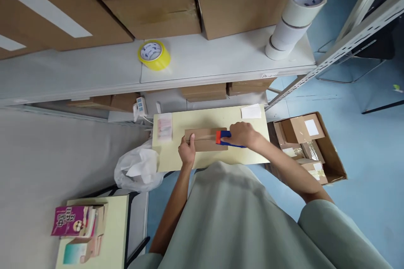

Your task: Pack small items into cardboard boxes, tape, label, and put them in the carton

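Note:
A flat brown cardboard box (206, 145) lies on the pale yellow table (176, 161), its seam running left to right. My left hand (187, 150) grips the box's left end, thumb on top and fingers round the edge. In my right hand (242, 135) is a blue tape dispenser (225, 138) with an orange-red front end, resting over the right part of the box. Its tape roll is hidden from this angle. Near the table's back edge are a printed sheet in a clear sleeve (165, 127) and a white paper (251, 112).
Overhead, a grey shelf (202, 59) holds large cartons (246, 0), a yellow tape roll (154, 55) and stacked white tape rolls (290, 29). An open carton (336, 164) of small boxes stands right. A white plastic bag (139, 168) hangs left, near a side table (115, 227) with books (72, 220).

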Motion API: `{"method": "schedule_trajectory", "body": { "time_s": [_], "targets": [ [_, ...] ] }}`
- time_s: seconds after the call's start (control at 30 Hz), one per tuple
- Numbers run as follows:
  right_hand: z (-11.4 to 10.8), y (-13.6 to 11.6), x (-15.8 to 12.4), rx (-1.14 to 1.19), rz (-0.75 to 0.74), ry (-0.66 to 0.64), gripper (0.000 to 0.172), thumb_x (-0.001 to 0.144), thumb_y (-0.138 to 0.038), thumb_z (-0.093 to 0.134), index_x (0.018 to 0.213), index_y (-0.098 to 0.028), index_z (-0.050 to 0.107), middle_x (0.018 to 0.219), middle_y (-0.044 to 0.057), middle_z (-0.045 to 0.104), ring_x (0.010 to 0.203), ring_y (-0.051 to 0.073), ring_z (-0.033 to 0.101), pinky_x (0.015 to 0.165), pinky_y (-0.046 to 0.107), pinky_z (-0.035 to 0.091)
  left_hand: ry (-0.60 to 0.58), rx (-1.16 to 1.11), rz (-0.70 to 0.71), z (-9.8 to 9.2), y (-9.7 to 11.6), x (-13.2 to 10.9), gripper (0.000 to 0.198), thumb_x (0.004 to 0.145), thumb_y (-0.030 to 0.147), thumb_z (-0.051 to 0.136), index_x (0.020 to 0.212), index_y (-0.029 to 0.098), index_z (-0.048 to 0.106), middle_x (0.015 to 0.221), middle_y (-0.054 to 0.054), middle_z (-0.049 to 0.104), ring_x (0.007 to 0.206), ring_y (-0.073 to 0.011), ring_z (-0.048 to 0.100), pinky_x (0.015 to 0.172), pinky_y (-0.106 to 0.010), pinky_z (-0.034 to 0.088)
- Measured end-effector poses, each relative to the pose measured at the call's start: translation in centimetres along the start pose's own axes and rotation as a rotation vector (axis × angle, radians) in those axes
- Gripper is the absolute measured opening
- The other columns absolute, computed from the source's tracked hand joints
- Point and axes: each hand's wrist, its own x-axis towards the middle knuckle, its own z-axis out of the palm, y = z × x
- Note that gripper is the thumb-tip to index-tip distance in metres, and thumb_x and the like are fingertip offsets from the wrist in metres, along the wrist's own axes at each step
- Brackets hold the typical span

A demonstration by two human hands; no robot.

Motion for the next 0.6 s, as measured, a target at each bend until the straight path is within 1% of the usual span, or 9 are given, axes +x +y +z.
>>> {"method": "schedule_trajectory", "body": {
  "time_s": [0.13, 0.2, 0.23, 0.3, 0.37, 0.5, 0.6],
  "targets": [
    [-0.7, 7.2, -2.2, -0.003, 0.066, -0.054, 0.066, 0.098, -0.07, 0.066, 0.123, -0.01, 0.079, 0.115, 0.026, 0.08, 0.114, 0.038, 0.077, 0.092, 0.038, 0.056, 0.009, 0.021, -0.012, 0.1, 0.3, 0.0, 0.045, 0.105, 0.06, 0.052, 0.112, 0.019, 0.07, 0.103, -0.018, 0.081, 0.103, -0.0373, 0.077, 0.086, -0.041, 0.057],
    [-0.4, 9.4, -2.5, 0.006, 0.079, -0.078, 0.068, 0.097, -0.072, 0.066, 0.121, -0.01, 0.08, 0.112, 0.025, 0.081, 0.111, 0.038, 0.078, 0.091, 0.038, 0.056, 0.012, 0.022, -0.012, 0.1, 0.5, 0.0, 0.044, 0.105, 0.059, 0.051, 0.111, 0.02, 0.069, 0.107, -0.018, 0.081, 0.105, -0.0373, 0.077, 0.088, -0.041, 0.056],
    [-0.1, 10.0, -2.4, 0.008, 0.078, -0.089, 0.068, 0.097, -0.072, 0.066, 0.121, -0.01, 0.08, 0.112, 0.025, 0.081, 0.111, 0.038, 0.078, 0.091, 0.038, 0.056, 0.011, 0.025, -0.015, 0.1, 0.6, 0.0, 0.043, 0.105, 0.059, 0.051, 0.11, 0.02, 0.068, 0.107, -0.018, 0.081, 0.105, -0.0373, 0.077, 0.089, -0.041, 0.056],
    [0.8, 10.2, -1.6, 0.001, 0.067, -0.111, 0.067, 0.099, -0.07, 0.066, 0.124, -0.01, 0.079, 0.115, 0.025, 0.081, 0.114, 0.039, 0.077, 0.092, 0.038, 0.055, 0.006, 0.037, -0.029, 0.0, 0.7, 0.0, 0.042, 0.104, 0.06, 0.051, 0.107, 0.021, 0.067, 0.105, -0.017, 0.081, 0.105, -0.0371, 0.076, 0.089, -0.042, 0.057],
    [2.0, 9.6, -0.5, -0.011, 0.067, -0.113, 0.063, 0.101, -0.065, 0.065, 0.128, -0.009, 0.077, 0.12, 0.025, 0.08, 0.118, 0.038, 0.076, 0.094, 0.038, 0.055, -0.002, 0.053, -0.045, 0.0, 0.8, 0.0, 0.041, 0.104, 0.061, 0.051, 0.103, 0.022, 0.065, 0.101, -0.016, 0.08, 0.106, -0.037, 0.076, 0.089, -0.042, 0.057],
    [4.4, 8.0, 1.5, -0.002, 0.105, -0.039, 0.059, 0.1, -0.057, 0.07, 0.134, -0.01, 0.075, 0.126, 0.026, 0.078, 0.123, 0.037, 0.075, 0.096, 0.038, 0.055, -0.014, 0.065, -0.066, -0.2, 0.9, 0.1, 0.041, 0.102, 0.063, 0.049, 0.096, 0.024, 0.061, 0.095, -0.015, 0.079, 0.105, -0.0368, 0.076, 0.088, -0.041, 0.057],
    [5.8, 7.1, 2.3, 0.017, 0.117, -0.014, 0.053, 0.101, -0.052, 0.069, 0.133, -0.01, 0.075, 0.127, 0.027, 0.077, 0.122, 0.036, 0.075, 0.095, 0.038, 0.056, -0.02, 0.054, -0.06, -0.3, 1.0, 0.1, 0.042, 0.101, 0.065, 0.048, 0.093, 0.026, 0.059, 0.091, -0.013, 0.078, 0.104, -0.0358, 0.076, 0.088, -0.041, 0.057]
  ]
}}
